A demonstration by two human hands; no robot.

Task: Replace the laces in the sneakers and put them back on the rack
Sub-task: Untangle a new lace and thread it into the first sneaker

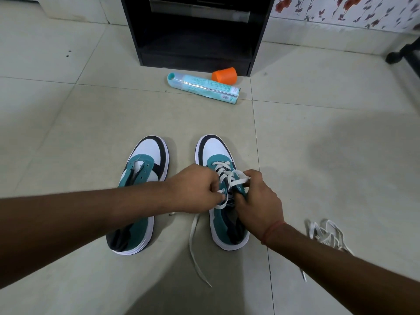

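Two sneakers stand side by side on the tiled floor, toes pointing to 12 o'clock: the left sneaker has bare eyelets and no lace, and the right sneaker carries one white lace crossed through its front eyelets. Two hands work over the right sneaker. The left hand has its fingers curled, pinching the lace at an eyelet on the shoe's left side, with its forearm lying across the heel half of the left sneaker. The right hand grips the shoe's tongue and collar from the 3 o'clock side, with a loop of lace running over its fingers; a red thread circles that wrist. One loose end of the lace trails from the shoe toward 6 o'clock on the floor between the two sneakers. One more heap of white laces lies at 4 o'clock of the right sneaker, just beyond the right forearm. At 12 o'clock stands one black rack with open, dark shelves. In front of it, between rack and sneakers, lie one teal tube on its side and one orange cup tipped over, touching or nearly touching the tube. A floral wall strip runs at 1 o'clock, and a dark furniture leg juts in at 2 o'clock. Bare tiles spread wide at 9 and 3 o'clock of the shoes.
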